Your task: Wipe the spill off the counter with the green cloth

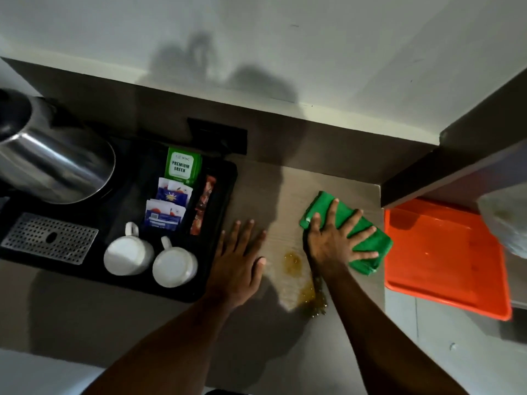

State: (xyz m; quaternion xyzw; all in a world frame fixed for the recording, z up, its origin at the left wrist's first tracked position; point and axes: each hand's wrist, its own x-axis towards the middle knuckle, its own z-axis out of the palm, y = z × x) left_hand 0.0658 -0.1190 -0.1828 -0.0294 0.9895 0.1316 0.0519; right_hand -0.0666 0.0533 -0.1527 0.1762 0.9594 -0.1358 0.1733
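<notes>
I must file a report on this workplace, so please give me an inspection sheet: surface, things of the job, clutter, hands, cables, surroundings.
Surface: brown counter, wet with an amber spill near its front edge.
Job's things: green cloth, folded, flat on the counter beyond and right of the spill; the spill is not yet wiped.
Clutter: black tray holding two white mugs, tea sachets, a metal kettle and a perforated drip grate.
Hands: left hand flat on the counter, empty; right hand spread, pressing on the cloth.
Cables: nothing seen.
Surroundings: white wall behind; orange tray lower, at the right.
</notes>
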